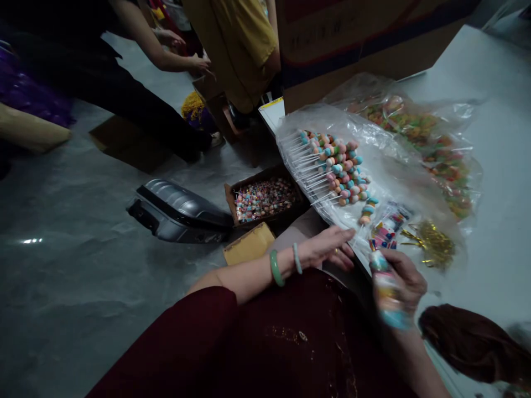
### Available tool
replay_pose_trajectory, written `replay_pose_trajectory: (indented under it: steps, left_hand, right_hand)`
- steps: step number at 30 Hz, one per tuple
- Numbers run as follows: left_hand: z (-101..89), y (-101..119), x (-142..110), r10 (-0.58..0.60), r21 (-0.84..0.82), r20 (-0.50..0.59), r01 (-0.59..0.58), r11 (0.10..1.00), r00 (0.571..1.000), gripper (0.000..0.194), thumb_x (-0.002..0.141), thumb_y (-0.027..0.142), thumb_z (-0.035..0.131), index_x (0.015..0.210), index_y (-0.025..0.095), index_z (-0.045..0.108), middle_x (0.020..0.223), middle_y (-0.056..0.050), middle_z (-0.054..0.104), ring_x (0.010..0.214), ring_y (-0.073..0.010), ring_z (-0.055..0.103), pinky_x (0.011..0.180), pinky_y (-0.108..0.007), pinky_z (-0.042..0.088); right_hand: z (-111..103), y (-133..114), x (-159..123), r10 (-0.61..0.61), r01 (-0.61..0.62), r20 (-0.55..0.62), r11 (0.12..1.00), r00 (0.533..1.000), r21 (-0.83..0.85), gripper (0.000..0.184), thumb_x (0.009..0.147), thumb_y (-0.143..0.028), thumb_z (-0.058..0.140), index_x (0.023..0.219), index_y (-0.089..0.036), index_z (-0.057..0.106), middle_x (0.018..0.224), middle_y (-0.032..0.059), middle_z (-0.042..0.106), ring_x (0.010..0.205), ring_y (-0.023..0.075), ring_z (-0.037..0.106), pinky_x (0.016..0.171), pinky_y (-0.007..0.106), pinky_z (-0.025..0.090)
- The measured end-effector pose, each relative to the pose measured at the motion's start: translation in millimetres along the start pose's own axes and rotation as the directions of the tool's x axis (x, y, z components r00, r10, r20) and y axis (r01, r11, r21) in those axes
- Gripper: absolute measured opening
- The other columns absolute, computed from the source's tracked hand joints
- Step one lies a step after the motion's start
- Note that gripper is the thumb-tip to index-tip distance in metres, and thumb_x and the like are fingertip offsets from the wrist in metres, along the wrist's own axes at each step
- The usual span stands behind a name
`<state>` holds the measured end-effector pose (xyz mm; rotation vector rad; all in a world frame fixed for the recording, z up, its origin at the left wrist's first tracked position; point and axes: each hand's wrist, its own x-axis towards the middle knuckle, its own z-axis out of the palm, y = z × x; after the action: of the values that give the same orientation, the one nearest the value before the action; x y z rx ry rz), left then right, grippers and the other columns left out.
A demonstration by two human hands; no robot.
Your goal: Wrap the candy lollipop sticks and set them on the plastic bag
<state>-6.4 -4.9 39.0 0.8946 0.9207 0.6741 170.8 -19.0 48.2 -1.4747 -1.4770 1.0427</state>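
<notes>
- Grey floor (pixel 74 287) is spreading beneath a dark suitcase (pixel 178 213) and a cardboard tray of small candy sticks (pixel 265 200), while a co-worker's hand (pixel 199 62) is reaching down at upper left.
- White tabletop (pixel 493 166) is carrying two clear plastic bags (pixel 385 138), the farther one holding more candy.
- Pastel candy skewers (pixel 336 166) are lying on the nearer bag, sticks pointing left.
- Right hand (pixel 400 282) is closing firmly around a blurred candy skewer (pixel 385 287) above the tabletop's edge.
- Left hand (pixel 327 247) is lying open, fingers spread, touching the nearer bag's edge.
- Gold twist ties (pixel 429 246) are sitting just beside that hand's side of the bag.
</notes>
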Motion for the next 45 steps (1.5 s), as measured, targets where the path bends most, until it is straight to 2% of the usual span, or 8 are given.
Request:
replay_pose_trajectory:
  steps: [4, 8, 13, 16, 28, 32, 37, 45]
  left_hand:
    - [-11.3, -15.4, 2.1, -0.224, -0.263, 0.533, 0.412, 0.872, 0.816, 0.06, 0.067, 0.074, 0.064, 0.086, 0.017, 0.06, 0.077, -0.008, 0.065, 0.073, -0.0258, 0.066, 0.072, -0.045, 0.052]
    - [-24.7, -16.4, 1.3, -0.093, 0.024, 0.275, 0.09, 0.996, 0.957, 0.036, 0.064, 0.048, 0.08, 0.083, 0.021, 0.066, 0.069, 0.0, 0.062, 0.066, -0.0172, 0.059, 0.067, -0.03, 0.045]
    - [-51.4, -1.3, -6.5, 0.147, 0.636, 0.202, -0.244, 0.732, 0.968, 0.017, 0.073, 0.033, 0.076, 0.089, 0.033, 0.075, 0.08, 0.002, 0.07, 0.075, -0.0166, 0.062, 0.063, -0.024, 0.034]
    - [-58.3, 1.7, -13.7, 0.233, 0.759, 0.159, -0.27, 0.593, 0.959, 0.014, 0.07, 0.027, 0.078, 0.081, 0.035, 0.075, 0.069, 0.002, 0.067, 0.064, -0.0152, 0.058, 0.057, -0.025, 0.028]
    - [-93.8, -21.9, -35.3, -0.084, 0.084, 0.018, 0.082, 0.993, 0.996, 0.034, 0.068, 0.041, 0.077, 0.089, 0.014, 0.075, 0.077, -0.006, 0.069, 0.066, -0.0138, 0.057, 0.063, -0.025, 0.043]
    - [-108.0, -38.8, -51.8, -0.226, 0.094, 0.02, 0.223, 0.97, 0.974, 0.034, 0.063, 0.042, 0.081, 0.079, 0.013, 0.074, 0.065, -0.002, 0.062, 0.056, -0.0095, 0.047, 0.051, -0.021, 0.033]
    - [-126.8, -53.4, -68.0, -0.176, 0.036, -0.241, 0.19, 0.981, 0.955, 0.028, 0.06, 0.033, 0.083, 0.076, 0.014, 0.069, 0.068, 0.0, 0.06, 0.06, -0.0083, 0.048, 0.054, -0.018, 0.034]
    - [-172.4, -103.9, -60.9, -0.432, -0.373, -0.768, 0.217, 0.902, 0.474, 0.021, 0.068, 0.022, 0.074, 0.07, 0.016, 0.054, 0.051, 0.006, 0.044, 0.039, -0.0049, 0.035, 0.04, -0.018, 0.022]
  right_hand:
    - [1.4, 24.4, 3.6, -0.068, 0.088, 0.086, 0.966, 0.994, -0.245, 0.022, 0.076, -0.042, 0.065, 0.066, -0.022, 0.062, 0.056, 0.0032, 0.05, 0.058, 0.0164, 0.049, 0.056, 0.028, 0.037]
    - [5.7, 30.1, 4.8, 0.162, -0.154, 0.194, 0.987, 0.968, -0.054, 0.024, 0.075, -0.045, 0.066, 0.073, -0.021, 0.062, 0.06, 0.0022, 0.054, 0.051, 0.0141, 0.048, 0.045, 0.025, 0.034]
    - [6.8, 35.4, 4.2, 0.469, -0.794, 0.707, 0.568, 0.529, 0.218, 0.033, 0.064, -0.045, 0.077, 0.075, -0.02, 0.059, 0.051, -0.0086, 0.037, 0.037, 0.0019, 0.011, 0.035, 0.018, 0.014]
    - [10.5, 39.1, 4.7, 0.466, -0.848, 0.765, 0.495, 0.445, 0.191, 0.036, 0.069, -0.051, 0.074, 0.082, -0.019, 0.063, 0.055, -0.0054, 0.046, 0.038, 0.0025, 0.015, 0.035, 0.018, 0.012]
    - [30.5, 35.3, 8.3, 0.189, -0.172, 0.456, 0.982, 0.87, -0.079, 0.021, 0.082, -0.041, 0.061, 0.075, -0.021, 0.066, 0.061, 0.0003, 0.061, 0.055, 0.0144, 0.052, 0.054, 0.026, 0.036]
    - [48.8, 32.8, 1.4, -0.13, 0.35, 0.477, 0.844, 0.869, -0.407, 0.029, 0.094, -0.036, 0.046, 0.078, -0.023, 0.067, 0.07, 0.0044, 0.066, 0.063, 0.0163, 0.057, 0.056, 0.027, 0.03]
    - [60.6, 33.5, 3.1, -0.154, 0.428, 0.446, 0.659, 0.881, -0.618, 0.033, 0.096, -0.039, 0.046, 0.075, -0.021, 0.064, 0.062, 0.0045, 0.065, 0.054, 0.0155, 0.056, 0.051, 0.029, 0.023]
    - [20.0, 71.4, 5.5, 0.009, 0.148, 0.302, 0.858, 0.953, -0.492, 0.023, 0.089, -0.038, 0.05, 0.095, -0.025, 0.069, 0.084, 0.0048, 0.075, 0.071, 0.0219, 0.068, 0.066, 0.03, 0.045]
